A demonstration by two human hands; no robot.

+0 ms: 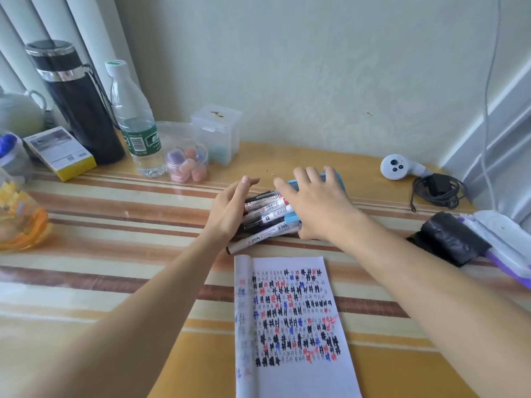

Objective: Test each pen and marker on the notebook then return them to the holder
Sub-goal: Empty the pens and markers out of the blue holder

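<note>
Beyond notebook [296, 326] | markers [267, 211] bundled flat, white barcoded barrels | holder [341, 180] blue

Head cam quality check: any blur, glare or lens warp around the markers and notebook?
Head view: soft, even daylight with faint shadows; labels on the markers and marks in the notebook are readable; left hand and right hand slightly soft; sheen on the table by the candy jar; wide-angle bowing toward the edges; orange jar at far left smeared.

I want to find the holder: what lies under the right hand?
Under the right hand a blue holder shows at its edges, with markers sticking out toward the left hand. The hand covers most of the holder; its opening cannot be seen.
</note>
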